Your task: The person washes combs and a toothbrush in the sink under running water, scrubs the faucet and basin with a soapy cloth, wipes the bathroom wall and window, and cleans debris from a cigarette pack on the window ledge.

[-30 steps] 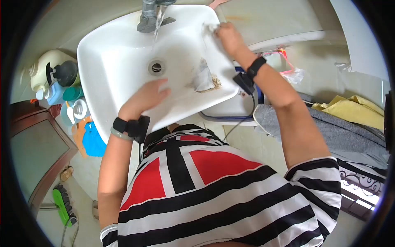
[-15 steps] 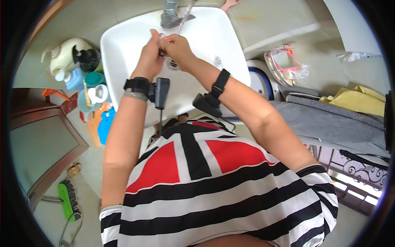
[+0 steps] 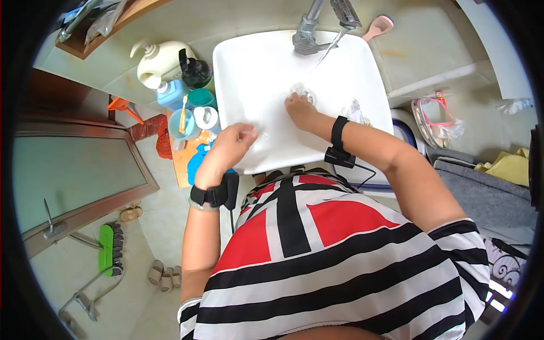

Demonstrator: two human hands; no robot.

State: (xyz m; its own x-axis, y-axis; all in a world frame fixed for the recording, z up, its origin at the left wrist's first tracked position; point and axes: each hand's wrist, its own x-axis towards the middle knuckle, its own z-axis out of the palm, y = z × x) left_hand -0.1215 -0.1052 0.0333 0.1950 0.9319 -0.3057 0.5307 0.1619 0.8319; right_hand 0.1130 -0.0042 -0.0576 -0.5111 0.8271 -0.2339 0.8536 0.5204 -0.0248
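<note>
My right hand (image 3: 300,112) is low in the white sink (image 3: 249,62), its fingers bunched beside the drain (image 3: 309,96). A see-through, crumpled-looking patch (image 3: 299,88) shows at those fingertips; whether it is plastic or splashing water I cannot tell. Over the sink's left front edge hangs my left hand (image 3: 233,145), fingers loosely curled and a little apart, with nothing visible in them. From the tap (image 3: 344,14) a thin stream of water (image 3: 328,50) falls into the basin. A small clear-and-white scrap (image 3: 355,109) lies on the basin's right side.
Left of the sink stand a cream pump bottle (image 3: 161,62), a black pump bottle (image 3: 195,71), a blue bottle (image 3: 171,93) and a cup with a toothbrush (image 3: 183,116). A pink brush (image 3: 379,26) lies behind the sink. Grey towels (image 3: 481,192) are at the right.
My hands were together near the drain, working on something small. Now they are apart: the left has drawn back to the sink's left front, while the right stays by the drain. The view has shifted.
</note>
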